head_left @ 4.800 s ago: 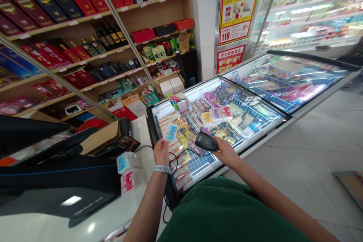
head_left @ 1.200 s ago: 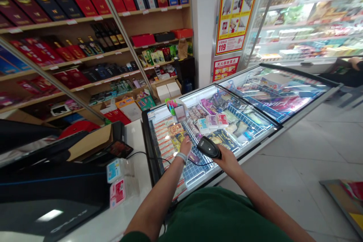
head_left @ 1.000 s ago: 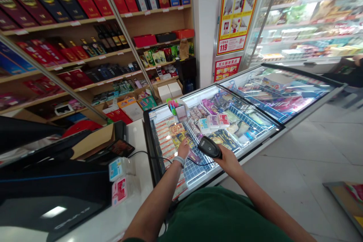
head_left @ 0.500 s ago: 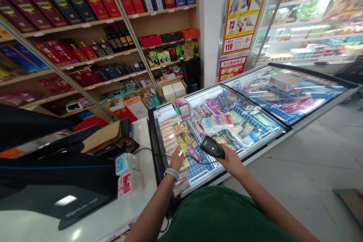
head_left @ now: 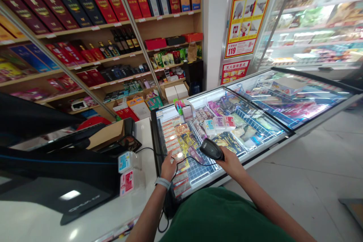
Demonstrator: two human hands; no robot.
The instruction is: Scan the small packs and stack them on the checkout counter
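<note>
My right hand [head_left: 231, 162] is wrapped round the handle of a black barcode scanner [head_left: 211, 149], held over the glass-topped chest freezer [head_left: 210, 177]. A thin black cable [head_left: 195, 159] runs from the scanner to my left hand [head_left: 169, 167], whose fingers are closed on it near the freezer's left edge. On that wrist is a grey watch band. On the freezer's glass stand three small clear boxes [head_left: 219, 123] with blue, purple and red labels. Left of my left hand, two similar boxes, one blue-labelled [head_left: 124, 162] and one red-labelled [head_left: 127, 182], sit on the white counter [head_left: 144, 132].
A black checkout terminal [head_left: 70, 181] takes up the left of the counter, with an open cardboard box [head_left: 106, 136] behind it. Shelves [head_left: 164, 17] of boxed bottles line the back wall. A lit display cooler [head_left: 314, 34] stands at the right, beyond the freezer.
My left hand has moved left and slightly down, and the cable now bends beside it. The scanner stays in my right hand at nearly the same spot. The view has shifted slightly.
</note>
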